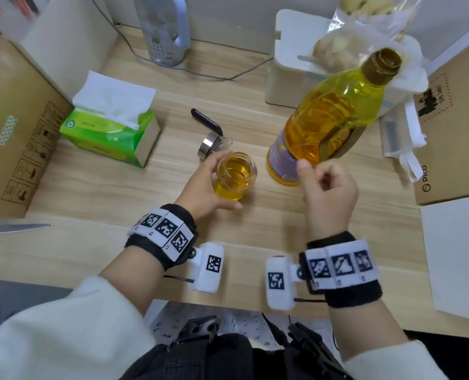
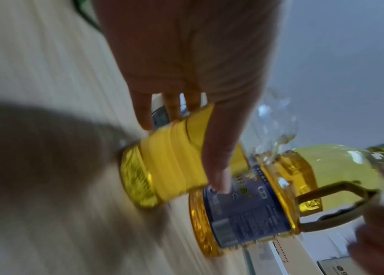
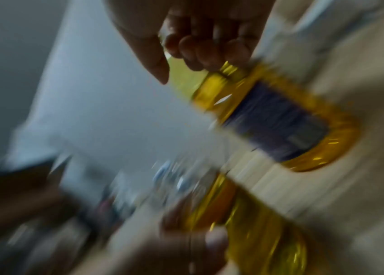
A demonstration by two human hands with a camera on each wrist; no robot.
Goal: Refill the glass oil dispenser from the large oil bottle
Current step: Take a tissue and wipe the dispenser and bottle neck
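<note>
The left hand grasps the open glass dispenser mid-table. The right hand, fingers curled, hovers before the oil bottle; blur hides any contact.

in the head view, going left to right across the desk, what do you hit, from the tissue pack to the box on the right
green tissue pack → dispenser lid with black handle → glass oil dispenser, held by the left hand → large oil bottle → PICO cardboard box

golden oil bottle, perhaps purple label
</note>
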